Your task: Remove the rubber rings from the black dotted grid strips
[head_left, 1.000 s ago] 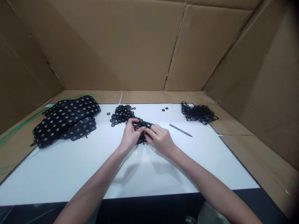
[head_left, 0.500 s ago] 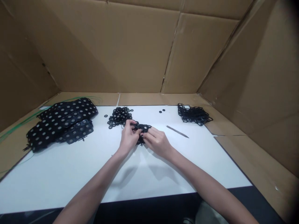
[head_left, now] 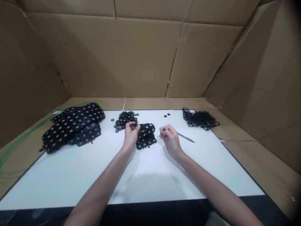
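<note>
My left hand point(head_left: 130, 138) grips the left edge of a small black sheet with rows of grey dots point(head_left: 146, 137), its thumb on top. The sheet looks folded or layered, and short prongs stick out along its near edge. To the right, apart from the sheet, is my right hand point(head_left: 171, 140) with its fingers curled in a pinch. Whatever those fingers hold, if anything, is too small to see. Just behind my left hand lies a heap of small black rings with pale centres point(head_left: 127, 118). A thin grey pointed tool point(head_left: 187, 137) lies beside my right hand.
Larger black dotted sheets point(head_left: 72, 125) are stacked at the left, near thin green strands point(head_left: 28, 133). Two small dark discs point(head_left: 166, 115) lie at the back. A pile of black open loops point(head_left: 201, 120) sits at the back right. Cardboard walls point(head_left: 145, 56) surround the white tabletop point(head_left: 70, 179).
My right hand has let go of the dotted sheet and moved right, its fingers curled. My left hand still holds the sheet, now more exposed. The view has shifted slightly.
</note>
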Demonstrator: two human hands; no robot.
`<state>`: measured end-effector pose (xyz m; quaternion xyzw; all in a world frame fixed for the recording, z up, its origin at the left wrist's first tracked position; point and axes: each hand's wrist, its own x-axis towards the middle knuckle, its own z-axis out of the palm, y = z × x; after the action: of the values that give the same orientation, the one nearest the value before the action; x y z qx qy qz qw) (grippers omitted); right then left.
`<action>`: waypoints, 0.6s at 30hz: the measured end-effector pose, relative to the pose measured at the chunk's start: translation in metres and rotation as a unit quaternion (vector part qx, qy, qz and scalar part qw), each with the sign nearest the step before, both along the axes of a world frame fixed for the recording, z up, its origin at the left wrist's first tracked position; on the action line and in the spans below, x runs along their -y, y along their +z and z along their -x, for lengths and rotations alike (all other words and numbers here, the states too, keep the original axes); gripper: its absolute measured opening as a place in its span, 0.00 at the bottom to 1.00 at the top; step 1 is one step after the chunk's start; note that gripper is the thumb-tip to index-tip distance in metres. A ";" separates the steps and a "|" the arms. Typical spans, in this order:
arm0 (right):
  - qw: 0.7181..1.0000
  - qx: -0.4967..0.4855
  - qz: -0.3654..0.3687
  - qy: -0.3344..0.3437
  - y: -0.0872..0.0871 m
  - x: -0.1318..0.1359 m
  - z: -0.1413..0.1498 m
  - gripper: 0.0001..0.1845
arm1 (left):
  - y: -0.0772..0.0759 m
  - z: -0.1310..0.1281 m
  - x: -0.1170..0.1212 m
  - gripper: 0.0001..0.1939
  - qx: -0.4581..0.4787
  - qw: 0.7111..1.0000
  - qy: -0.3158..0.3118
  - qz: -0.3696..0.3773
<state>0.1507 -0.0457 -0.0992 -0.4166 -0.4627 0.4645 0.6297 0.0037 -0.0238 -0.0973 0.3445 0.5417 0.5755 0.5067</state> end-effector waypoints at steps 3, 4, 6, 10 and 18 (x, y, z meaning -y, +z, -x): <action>0.992 -0.066 0.086 0.071 -0.002 -0.007 0.001 0.09 | 0.008 -0.002 0.002 0.20 0.088 0.994 -0.057 0.014; 0.990 -0.062 0.091 0.084 -0.002 -0.007 0.001 0.08 | 0.010 -0.002 0.003 0.22 0.102 0.992 -0.068 0.012; 0.992 -0.014 0.074 0.103 -0.001 -0.005 0.002 0.08 | 0.015 -0.002 0.006 0.26 0.115 0.990 -0.080 0.004; 0.975 0.198 -0.032 0.097 0.002 0.004 0.004 0.10 | 0.023 -0.001 0.010 0.25 0.126 0.984 -0.127 0.003; 0.838 0.459 -0.294 -0.029 -0.003 0.006 0.006 0.10 | 0.022 -0.001 0.013 0.24 0.153 0.975 -0.158 0.016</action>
<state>0.1445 -0.0514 -0.1027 -0.3912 -0.8010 0.0435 0.4511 0.0051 -0.0372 -0.0749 0.3256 0.4057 0.5251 0.6736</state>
